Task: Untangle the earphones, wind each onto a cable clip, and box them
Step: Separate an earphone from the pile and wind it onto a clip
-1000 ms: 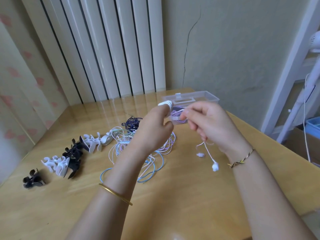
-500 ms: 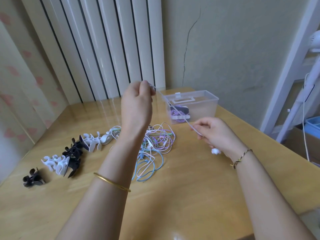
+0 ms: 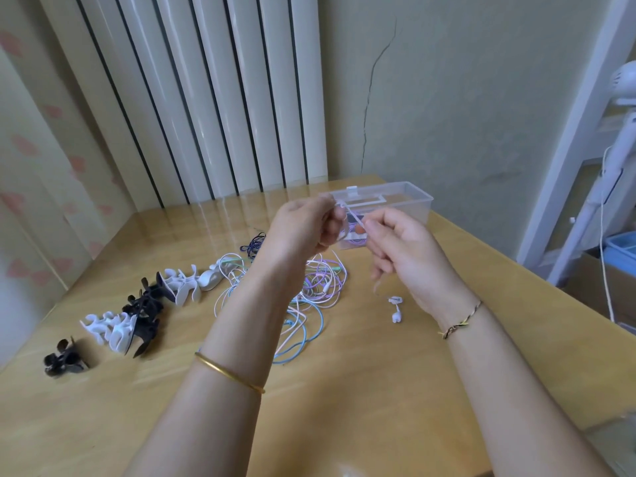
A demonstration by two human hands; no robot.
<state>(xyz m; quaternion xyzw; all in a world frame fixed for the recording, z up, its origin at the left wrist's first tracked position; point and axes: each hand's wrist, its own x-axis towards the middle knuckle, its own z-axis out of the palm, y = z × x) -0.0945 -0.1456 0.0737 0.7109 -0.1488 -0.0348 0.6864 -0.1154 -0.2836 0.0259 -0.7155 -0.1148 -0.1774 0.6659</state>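
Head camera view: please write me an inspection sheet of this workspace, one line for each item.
Surface: wooden table, glossy.
Job's things: clear plastic box holding a wound purple earphone; row of white and black cable clips; earphone tangle.
Clutter: nothing seen.
Grippers: left hand and right hand each pinch the white earphone cable above the table.
Cables: its earbuds are down at the table below the right hand; a dark blue earphone lies beside the tangle.
Surroundings: cracked wall; white vertical slats; blue bin on the right.
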